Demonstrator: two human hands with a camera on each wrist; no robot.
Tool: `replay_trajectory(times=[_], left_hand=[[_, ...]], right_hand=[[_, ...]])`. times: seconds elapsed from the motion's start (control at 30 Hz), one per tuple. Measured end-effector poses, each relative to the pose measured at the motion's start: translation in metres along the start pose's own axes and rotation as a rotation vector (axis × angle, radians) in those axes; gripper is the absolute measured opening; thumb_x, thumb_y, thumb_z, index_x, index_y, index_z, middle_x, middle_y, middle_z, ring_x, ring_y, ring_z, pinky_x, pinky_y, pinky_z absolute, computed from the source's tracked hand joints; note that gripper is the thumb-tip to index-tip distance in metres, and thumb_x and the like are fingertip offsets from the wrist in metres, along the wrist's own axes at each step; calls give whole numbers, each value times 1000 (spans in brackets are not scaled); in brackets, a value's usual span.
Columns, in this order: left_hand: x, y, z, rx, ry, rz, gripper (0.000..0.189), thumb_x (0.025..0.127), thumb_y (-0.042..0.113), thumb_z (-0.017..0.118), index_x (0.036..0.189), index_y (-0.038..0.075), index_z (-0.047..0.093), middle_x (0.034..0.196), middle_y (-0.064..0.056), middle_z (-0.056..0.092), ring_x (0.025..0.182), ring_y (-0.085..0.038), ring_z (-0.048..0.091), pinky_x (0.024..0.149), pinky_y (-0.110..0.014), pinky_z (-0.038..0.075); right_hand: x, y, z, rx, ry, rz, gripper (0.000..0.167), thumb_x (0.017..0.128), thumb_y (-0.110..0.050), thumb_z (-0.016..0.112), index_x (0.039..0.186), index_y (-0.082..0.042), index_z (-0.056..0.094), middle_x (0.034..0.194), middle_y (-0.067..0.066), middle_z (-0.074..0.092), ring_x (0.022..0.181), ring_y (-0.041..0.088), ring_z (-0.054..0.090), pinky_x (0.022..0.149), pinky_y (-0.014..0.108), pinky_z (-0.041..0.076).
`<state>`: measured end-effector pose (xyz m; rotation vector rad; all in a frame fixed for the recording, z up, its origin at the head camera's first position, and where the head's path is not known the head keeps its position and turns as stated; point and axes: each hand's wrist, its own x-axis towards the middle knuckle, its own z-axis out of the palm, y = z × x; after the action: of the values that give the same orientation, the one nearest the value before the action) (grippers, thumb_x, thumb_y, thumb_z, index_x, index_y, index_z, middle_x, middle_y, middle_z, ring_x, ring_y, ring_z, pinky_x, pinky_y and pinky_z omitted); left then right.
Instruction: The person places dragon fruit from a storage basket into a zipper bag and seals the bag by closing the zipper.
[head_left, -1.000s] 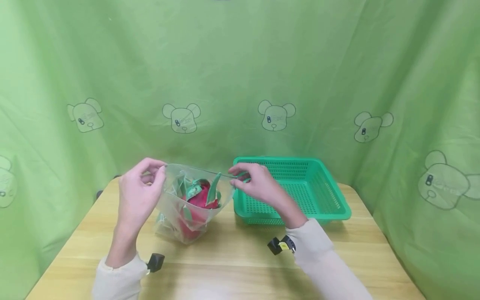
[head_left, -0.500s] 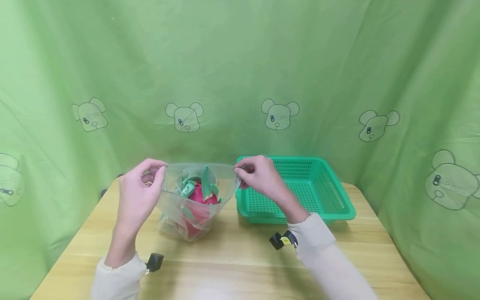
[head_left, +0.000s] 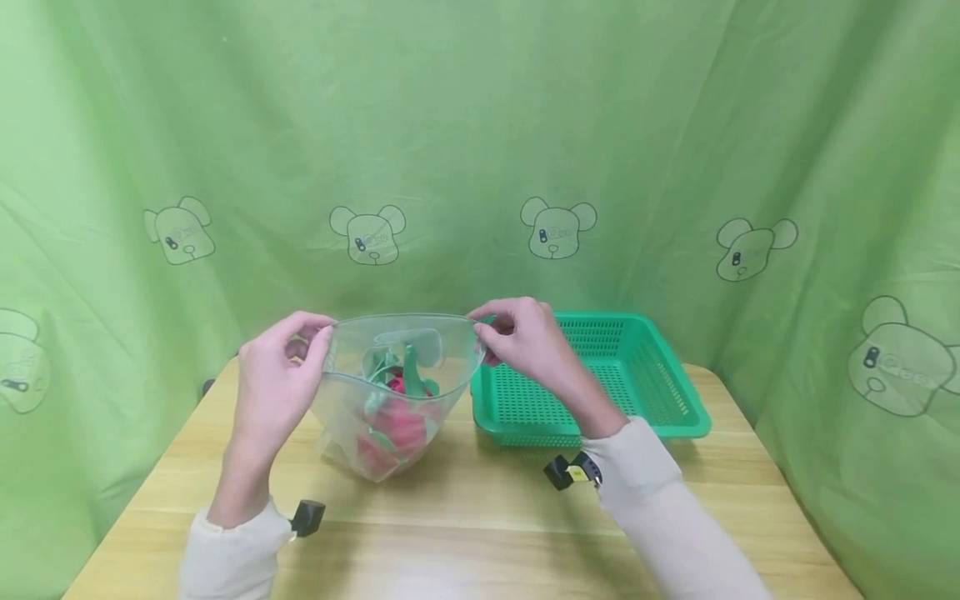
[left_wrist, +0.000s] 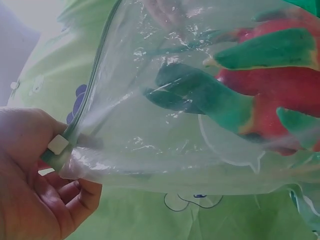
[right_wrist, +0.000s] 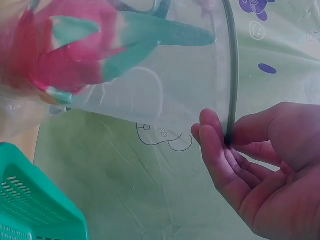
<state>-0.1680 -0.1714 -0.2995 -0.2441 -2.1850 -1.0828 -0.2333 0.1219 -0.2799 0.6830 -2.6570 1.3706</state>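
Observation:
Between the two hands hangs a clear zip bag [head_left: 345, 417] with its mouth spread wide. Inside it lies a dragon fruit [head_left: 405, 423], red with long green scales, seen through the plastic in all views. My left hand [head_left: 277, 383] pinches the bag's left top corner; a white zip slider [left_wrist: 58, 144] shows right by its thumb. With thumb and fingers, my right hand [head_left: 521, 337] pinches the opposite top corner, at the dark green zip edge [right_wrist: 232, 75]. The lower end of the bag is close over the wooden table [head_left: 450, 533].
A green perforated plastic basket [head_left: 667, 392] stands on the table at the right, partly behind the right hand and forearm. Green curtain [head_left: 450, 125] with printed mouse heads surrounds the table at the back and sides.
The right hand has moved a little up and to the right, drawing the bag's mouth wider. The dragon fruit sits slightly lower in the bag. The left hand has stayed about where it was.

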Motion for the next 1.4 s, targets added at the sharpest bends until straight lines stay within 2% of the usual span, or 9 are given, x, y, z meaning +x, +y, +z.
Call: replay_trajectory(times=[0.23, 0.43, 0.7, 0.83, 1.03, 1.13, 1.23, 1.33, 1.4], left_hand=[[-8, -7, -1, -40, -46, -32, 16, 101, 9, 64, 111, 5, 75, 89, -10, 71, 72, -23, 69, 59, -14, 51], [-13, -15, 0, -63, -81, -13, 16, 100, 7, 64, 114, 4, 73, 89, -10, 70, 68, -22, 66, 57, -15, 50], [-23, -30, 1, -42, -144, 21, 17, 102, 8, 63, 116, 6, 72, 91, -6, 71, 71, -18, 63, 62, -19, 52], [-27, -39, -4, -58, -251, 30, 23, 102, 13, 66, 124, 10, 70, 102, -2, 72, 84, -18, 65, 70, -22, 55], [-35, -50, -14, -80, -431, 61, 57, 90, 17, 80, 143, 18, 59, 125, 2, 65, 108, -17, 60, 85, -30, 54], [-38, -54, -16, -76, -438, 78, 57, 88, 11, 81, 142, 15, 60, 125, 0, 66, 106, -17, 62, 86, -30, 55], [-38, -57, -17, -77, -411, 90, 49, 88, 3, 79, 134, 9, 66, 118, -1, 70, 98, -16, 66, 83, -28, 58], [-39, -59, -21, -62, -368, 90, 37, 87, 1, 79, 123, 7, 72, 108, 0, 73, 92, -12, 67, 79, -22, 58], [-40, -60, -23, -43, -324, 88, 31, 87, 1, 79, 117, 6, 74, 104, 0, 75, 90, -9, 68, 79, -18, 56]], right_hand=[[2, -1, 2, 112, -34, 35, 21, 99, -6, 64, 117, -2, 74, 81, 10, 73, 66, 22, 72, 65, 34, 64], [4, 1, 7, 360, -53, 96, 28, 97, 0, 61, 123, 1, 70, 94, 21, 69, 74, 27, 74, 75, 43, 64], [10, 10, 17, 635, -9, 176, 32, 97, 5, 57, 127, 5, 68, 97, 22, 71, 76, 22, 74, 79, 36, 63], [12, 13, 21, 787, 12, 232, 32, 98, 5, 57, 129, 9, 65, 97, 21, 73, 81, 22, 75, 83, 34, 62], [16, 17, 25, 941, 39, 296, 33, 98, 6, 58, 131, 10, 63, 97, 18, 73, 86, 22, 76, 86, 33, 60], [17, 19, 25, 970, 14, 289, 35, 98, 6, 59, 133, 10, 61, 98, 18, 73, 89, 23, 76, 88, 33, 60], [16, 21, 24, 928, -59, 255, 42, 96, 7, 62, 138, 7, 58, 106, 18, 73, 96, 23, 75, 95, 36, 57], [14, 23, 24, 773, -104, 202, 47, 94, 5, 69, 139, 1, 60, 112, 16, 74, 102, 23, 73, 101, 37, 54], [13, 23, 24, 656, -91, 173, 46, 91, 1, 74, 136, -3, 65, 116, 13, 74, 103, 23, 72, 102, 38, 54]])
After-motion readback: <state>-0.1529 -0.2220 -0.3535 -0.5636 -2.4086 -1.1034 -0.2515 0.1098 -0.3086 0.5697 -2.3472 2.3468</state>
